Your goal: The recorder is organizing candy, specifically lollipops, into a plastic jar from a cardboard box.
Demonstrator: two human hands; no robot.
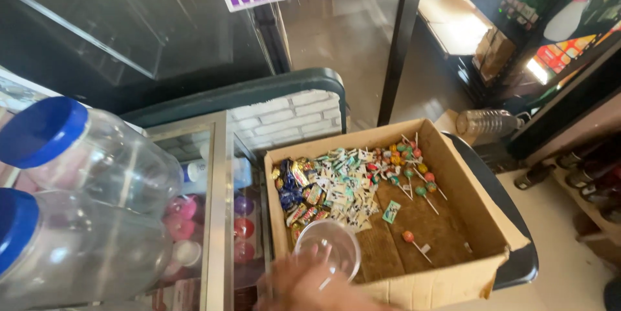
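One hand (304, 285) enters at the bottom edge, blurred, reaching up over the near wall of a cardboard box (453, 278). Fingers wrap a clear plastic cup (328, 246), its mouth tilted toward the camera above the box's near-left corner. Wrapped sweets (323, 185) and lollipops (414, 172) lie beyond. Which hand it is can't be told; wrist cut off.

Daylit — glare upper right, blurred hand (310, 288)
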